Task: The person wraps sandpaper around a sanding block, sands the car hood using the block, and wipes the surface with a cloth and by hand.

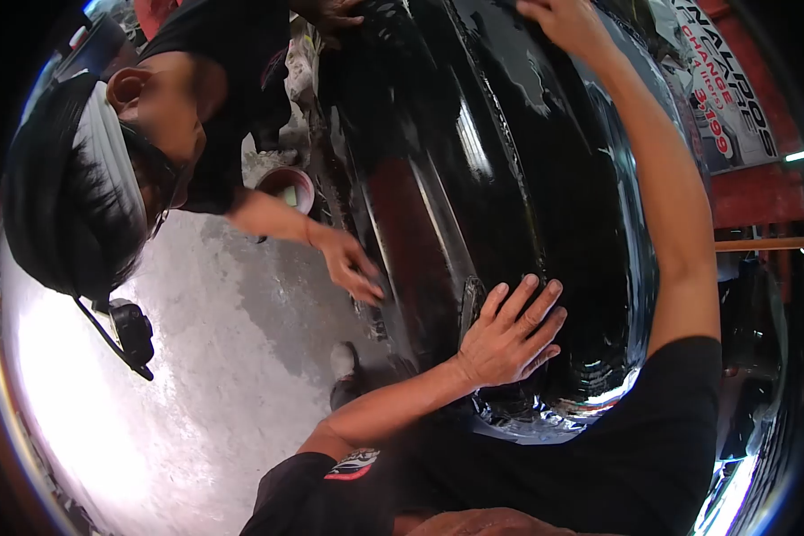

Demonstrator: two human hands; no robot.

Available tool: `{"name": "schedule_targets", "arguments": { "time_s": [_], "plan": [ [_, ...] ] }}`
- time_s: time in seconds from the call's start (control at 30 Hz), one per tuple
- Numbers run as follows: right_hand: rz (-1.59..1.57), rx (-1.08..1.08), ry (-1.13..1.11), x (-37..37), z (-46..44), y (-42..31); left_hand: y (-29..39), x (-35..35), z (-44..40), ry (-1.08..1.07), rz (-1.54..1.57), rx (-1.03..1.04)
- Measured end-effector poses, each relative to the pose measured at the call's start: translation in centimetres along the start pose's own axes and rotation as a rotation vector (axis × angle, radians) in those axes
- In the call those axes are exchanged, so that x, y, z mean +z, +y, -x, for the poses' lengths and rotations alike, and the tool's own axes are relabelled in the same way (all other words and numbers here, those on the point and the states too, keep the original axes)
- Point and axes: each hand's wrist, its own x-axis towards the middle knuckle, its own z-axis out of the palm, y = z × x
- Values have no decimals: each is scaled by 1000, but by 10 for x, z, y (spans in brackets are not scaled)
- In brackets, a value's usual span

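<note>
My left hand [514, 332] lies palm down on a glossy black vehicle body [590, 259], its fingers spread. Close to its fingertips, a dark narrow trim piece [470, 305] runs along the panel. At the top edge of the view my right hand [570, 25] reaches over the far part of the same black surface. Its fingers are partly cut off by the frame, so whether it holds anything is hidden. A long seam with a rough, shiny edge [500, 116] runs down the panel between my arms.
At left another person in a black shirt [228, 107] leans in, one blurred hand [353, 268] by the vehicle's side. A bowl [293, 189] with a pale green block stands near the floor [232, 313]. A printed banner [719, 80] hangs at right.
</note>
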Motion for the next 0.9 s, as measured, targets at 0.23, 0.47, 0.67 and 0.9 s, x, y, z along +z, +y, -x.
{"name": "schedule_targets", "arguments": {
  "time_s": [0.23, 0.47, 0.67, 0.9],
  "plan": [
    [91, 53, -33, 6, -17, -1, 0, -1, -1, 15, 33, -25],
    [70, 28, 13, 8, -1, 6, 2, 12, 13, 24, 20, 12],
    [79, 22, 89, 13, -19, 0, 2, 7, 8, 14, 15, -18],
    [152, -89, -42, -17, 56, 20, 2, 14, 12, 8, 33, 9]
  ]
}}
